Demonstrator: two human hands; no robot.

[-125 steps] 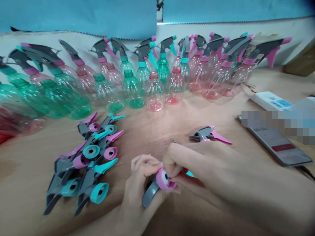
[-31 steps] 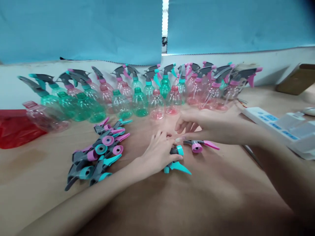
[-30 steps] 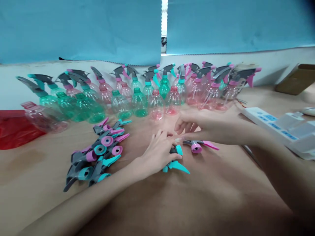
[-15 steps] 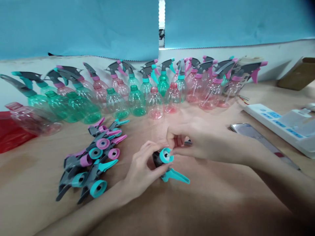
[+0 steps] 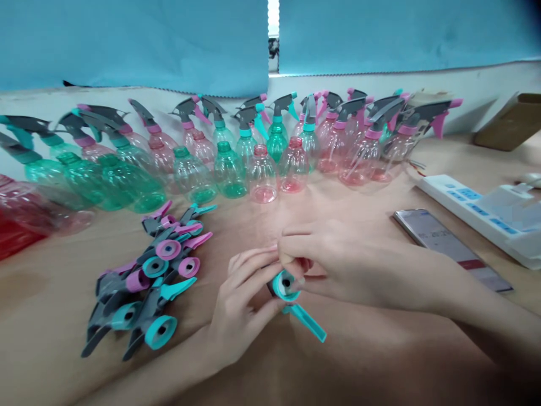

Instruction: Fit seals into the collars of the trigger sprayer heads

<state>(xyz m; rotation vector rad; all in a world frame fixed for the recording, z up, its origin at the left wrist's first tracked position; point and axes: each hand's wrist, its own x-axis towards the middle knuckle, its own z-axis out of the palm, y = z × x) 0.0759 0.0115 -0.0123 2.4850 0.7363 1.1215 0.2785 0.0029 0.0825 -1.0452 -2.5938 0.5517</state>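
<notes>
My left hand point(image 5: 249, 299) is closed around a trigger spray head point(image 5: 284, 286) with a grey body, a teal collar and a teal trigger. The collar's open end faces me, and the trigger point(image 5: 310, 322) points down to the right. Curled in, my right hand point(image 5: 333, 262) grips at the collar's right rim with thumb and fingertips; anything inside its curled fingers is hidden. Left of my hands lies a pile of loose spray heads point(image 5: 160, 330) with teal and pink collars.
Behind, spray bottles with heads fitted point(image 5: 363, 152) stand in rows, with open-necked green point(image 5: 230, 172) and pink point(image 5: 264, 177) bottles in front. A phone point(image 5: 448, 242) and a white power strip point(image 5: 477, 208) lie at the right. Red plastic point(image 5: 17, 225) is at the left edge.
My right hand has come down and left onto the collar, its fingers now overlapping the spray head. The spray head sits slightly lower. The view has shifted slightly right.
</notes>
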